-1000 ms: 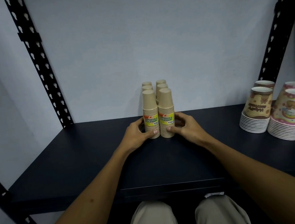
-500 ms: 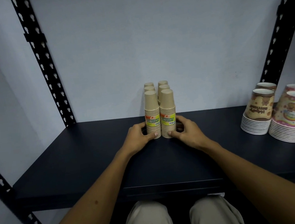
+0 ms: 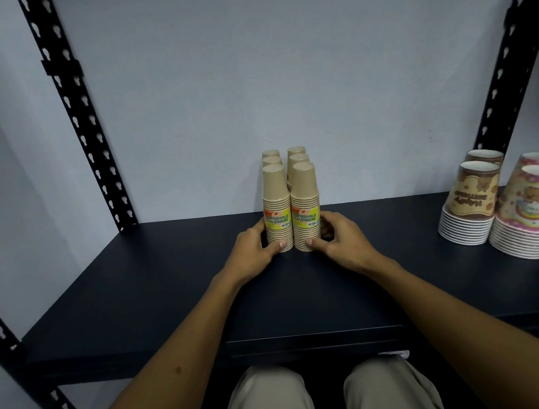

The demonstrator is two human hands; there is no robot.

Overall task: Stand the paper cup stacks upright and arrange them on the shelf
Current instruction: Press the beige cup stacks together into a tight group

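Several brown paper cup stacks stand upright, rims down, in two rows at the middle of the dark shelf (image 3: 139,297). The front left stack (image 3: 275,197) and front right stack (image 3: 305,198) carry yellow labels and touch side by side. My left hand (image 3: 253,253) wraps the base of the front left stack, thumb in front. My right hand (image 3: 343,242) holds the base of the front right stack the same way. The rear stacks (image 3: 296,156) are partly hidden behind the front ones.
Two stacks of printed party cups, brown (image 3: 472,206) and pink (image 3: 529,214), stand at the shelf's right end. Black perforated uprights (image 3: 73,100) frame the shelf on both sides. A pale wall closes the back. My knees show below the front edge.
The cup stacks and both hands hold the same pose; only the camera has shifted slightly, so the scene sits a little higher in view.
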